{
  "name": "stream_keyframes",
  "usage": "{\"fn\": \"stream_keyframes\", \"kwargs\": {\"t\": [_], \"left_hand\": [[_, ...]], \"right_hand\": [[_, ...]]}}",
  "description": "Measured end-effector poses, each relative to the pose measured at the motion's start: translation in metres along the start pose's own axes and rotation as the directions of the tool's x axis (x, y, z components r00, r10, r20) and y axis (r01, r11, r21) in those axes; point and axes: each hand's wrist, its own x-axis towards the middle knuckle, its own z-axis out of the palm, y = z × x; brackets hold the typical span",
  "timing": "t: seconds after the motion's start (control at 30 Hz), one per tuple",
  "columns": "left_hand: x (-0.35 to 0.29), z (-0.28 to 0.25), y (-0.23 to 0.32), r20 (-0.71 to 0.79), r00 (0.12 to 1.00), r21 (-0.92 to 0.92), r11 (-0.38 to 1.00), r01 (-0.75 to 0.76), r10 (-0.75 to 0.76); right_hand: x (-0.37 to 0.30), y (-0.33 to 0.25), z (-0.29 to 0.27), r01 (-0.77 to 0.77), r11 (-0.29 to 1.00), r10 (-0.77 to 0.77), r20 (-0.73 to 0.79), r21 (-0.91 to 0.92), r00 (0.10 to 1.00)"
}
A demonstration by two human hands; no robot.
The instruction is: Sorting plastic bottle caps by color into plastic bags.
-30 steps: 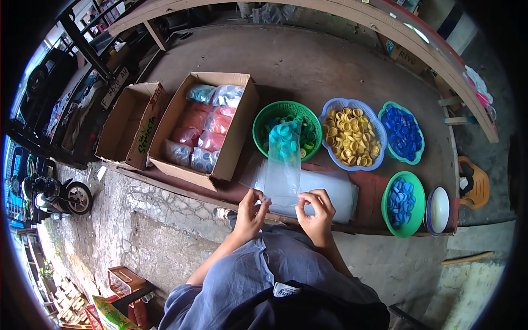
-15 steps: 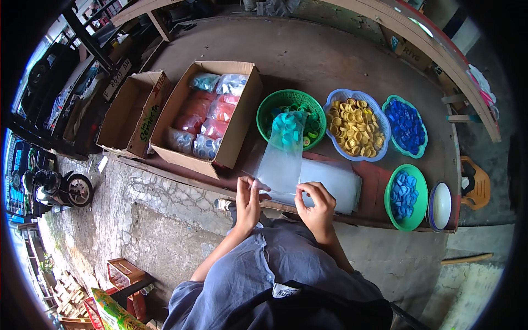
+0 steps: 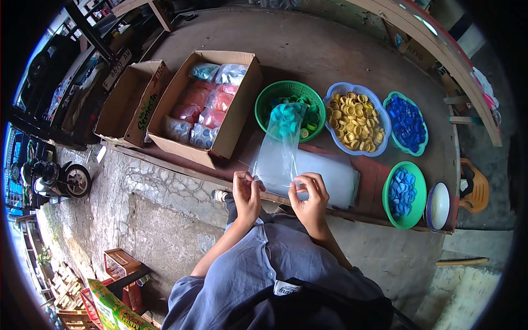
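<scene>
My left hand (image 3: 247,193) and my right hand (image 3: 309,199) pinch opposite corners of the near edge of a clear plastic bag (image 3: 276,155). The edge is stretched between them just off the table's front. Turquoise bottle caps (image 3: 286,118) fill the bag's far end, which rests on a green basket (image 3: 260,108) of green caps (image 3: 312,119). Beneath the bag and to its right lies a stack of flat clear bags (image 3: 333,181).
Left stand a cardboard box (image 3: 237,118) of filled bags and an emptier carton (image 3: 124,104). To the right are a lavender basket of yellow caps (image 3: 355,121), a turquoise basket of dark blue caps (image 3: 407,124), a green bowl of blue caps (image 3: 403,190) and a white bowl (image 3: 439,206).
The whole view has shifted slightly. Both hands still pinch the bag's near edge, with the right hand's fingers slightly repositioned. The caps stay at the bag's far end.
</scene>
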Motion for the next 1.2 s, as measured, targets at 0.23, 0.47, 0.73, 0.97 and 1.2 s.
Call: {"fn": "stream_keyframes", "kwargs": {"t": [0.23, 0.47, 0.73, 0.97, 1.2], "left_hand": [[0.002, -0.008, -0.008, -0.006, 0.987, 0.161, 0.975, -0.155, 0.158], [-0.007, -0.013, -0.008, 0.054, 0.998, 0.084, 0.996, -0.043, 0.038], [0.042, -0.046, -0.033, 0.437, 0.874, 0.571, 0.686, -0.451, 0.211], [0.115, -0.006, -0.031, 0.583, 0.8, 0.695, 0.422, -0.583, 0.143], [0.149, 0.006, -0.051, 0.665, 0.733, 0.664, 0.333, -0.669, 0.146]], "right_hand": [[-0.003, 0.008, -0.002, -0.034, 0.99, 0.037, -0.019, 0.137, 0.999], [-0.001, -0.003, -0.012, 0.101, 0.992, -0.1, -0.02, 0.078, 0.995], [0.0, 0.005, -0.024, 0.311, 0.923, -0.296, -0.099, 0.227, 0.95], [0.068, 0.098, -0.018, 0.028, 0.994, -0.031, -0.03, -0.101, 0.999], [0.133, 0.117, 0.007, 0.382, 0.901, -0.293, 0.362, -0.204, 0.885]]}}
